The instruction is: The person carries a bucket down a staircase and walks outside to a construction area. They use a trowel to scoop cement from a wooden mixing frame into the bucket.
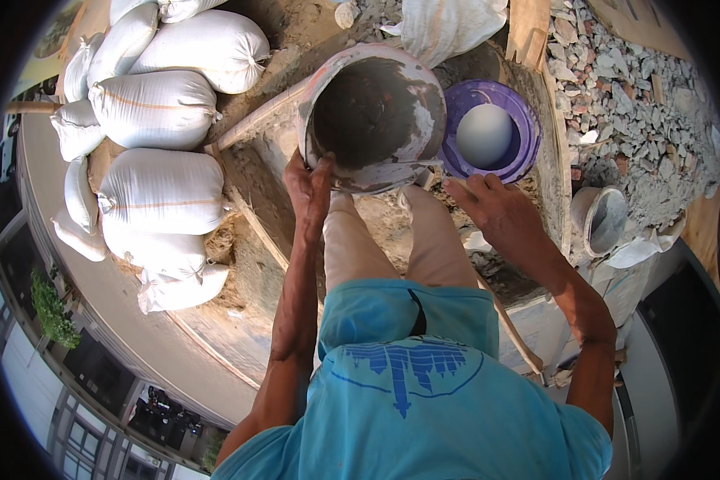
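Observation:
A mortar-smeared bucket (pixel 436 104) tilts in front of me, its grey inside showing wet-looking dark residue. My left hand (pixel 308 190) is closed on its near left rim, the thumb on the edge. Just right of it stands a purple bucket (pixel 531 132) with a smooth, pale grey round surface inside; whether that is liquid or a solid thing I cannot tell. Below the purple bucket, my right hand (pixel 504 212) has its fingers stretched out to the left, close to both buckets, with nothing visible in them.
White filled sacks (pixel 164 182) are piled at the left. Grey rubble (pixel 628 104) is heaped at the right, beside a small dirty bucket (pixel 608 220). Wooden boards (pixel 558 160) edge the mortar-stained area, and a white sack (pixel 452 28) lies at the far side.

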Motion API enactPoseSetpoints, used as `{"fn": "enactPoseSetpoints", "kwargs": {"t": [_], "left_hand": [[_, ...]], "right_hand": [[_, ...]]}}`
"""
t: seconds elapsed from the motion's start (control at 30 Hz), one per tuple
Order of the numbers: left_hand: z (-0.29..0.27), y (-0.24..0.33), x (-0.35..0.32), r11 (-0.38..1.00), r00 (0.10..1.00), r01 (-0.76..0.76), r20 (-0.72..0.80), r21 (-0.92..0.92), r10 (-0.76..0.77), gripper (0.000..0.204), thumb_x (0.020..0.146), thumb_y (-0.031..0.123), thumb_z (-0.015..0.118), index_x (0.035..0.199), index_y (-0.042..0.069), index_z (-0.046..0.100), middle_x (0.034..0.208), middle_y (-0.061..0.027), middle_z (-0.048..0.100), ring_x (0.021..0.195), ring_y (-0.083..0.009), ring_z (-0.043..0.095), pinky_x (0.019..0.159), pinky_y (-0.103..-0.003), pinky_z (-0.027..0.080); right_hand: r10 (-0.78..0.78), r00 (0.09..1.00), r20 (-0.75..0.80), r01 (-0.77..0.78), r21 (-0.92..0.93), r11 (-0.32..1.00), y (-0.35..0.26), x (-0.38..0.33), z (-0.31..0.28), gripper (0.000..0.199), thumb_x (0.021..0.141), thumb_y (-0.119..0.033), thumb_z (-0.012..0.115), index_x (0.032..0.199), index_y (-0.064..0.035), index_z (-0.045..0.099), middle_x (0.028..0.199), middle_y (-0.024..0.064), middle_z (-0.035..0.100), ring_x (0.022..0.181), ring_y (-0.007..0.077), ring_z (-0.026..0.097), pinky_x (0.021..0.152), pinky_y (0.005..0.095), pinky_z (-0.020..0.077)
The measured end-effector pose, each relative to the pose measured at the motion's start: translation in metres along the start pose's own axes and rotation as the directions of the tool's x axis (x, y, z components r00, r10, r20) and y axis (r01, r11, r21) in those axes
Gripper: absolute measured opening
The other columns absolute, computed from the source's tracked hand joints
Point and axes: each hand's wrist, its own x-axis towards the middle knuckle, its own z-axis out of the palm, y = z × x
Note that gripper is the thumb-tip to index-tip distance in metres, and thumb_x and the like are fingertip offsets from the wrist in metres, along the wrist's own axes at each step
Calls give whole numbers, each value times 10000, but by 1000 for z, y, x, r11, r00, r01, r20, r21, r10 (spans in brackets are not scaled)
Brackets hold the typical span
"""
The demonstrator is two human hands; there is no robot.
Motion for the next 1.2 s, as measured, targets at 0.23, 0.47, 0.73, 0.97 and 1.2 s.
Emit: {"fn": "enactPoseSetpoints", "kwargs": {"t": [0.23,0.47,0.73,0.97,1.2], "left_hand": [[-4,-6,-4,999,998,-50,-50,-11,49,198,781,86,589,923,-52,592,712,-44,599,628,-100,493,590,-269,433],[-14,-3,-7,999,1000,-10,19,-41,11,283,795,158,595,990,-46,589,801,-37,621,692,-97,527,644,-256,439],[-15,-13,-8,979,995,74,83,-189,-59,270,782,103,598,992,-64,579,840,-72,635,714,-118,582,666,-261,483],[-7,0,-10,950,979,182,137,-256,-151,266,773,62,599,1004,-68,586,844,-89,646,702,-138,614,665,-269,511],[-9,12,-12,900,971,192,206,-391,-117,263,767,76,606,989,-64,599,845,-93,649,702,-139,611,669,-271,508]], "right_hand": [[18,999,-27,-20,-54,998,-6,33,-8,405,762,-89,580,1160,-31,532,930,77,544,876,201,558,626,294,520],[90,995,-41,-88,46,995,-9,29,1,428,764,-74,577,1189,-50,536,919,81,547,833,224,579,642,331,522],[314,942,-115,-264,321,909,-1,34,-23,543,705,21,598,1230,-82,506,876,99,518,802,268,579,649,359,502],[360,903,-234,-286,297,911,-5,49,-13,508,721,33,577,1214,-74,510,894,99,514,820,274,587,654,371,514],[204,958,-200,-142,287,947,-25,49,-1,477,754,19,552,1224,-41,499,919,112,523,848,273,585,666,368,527]]}}
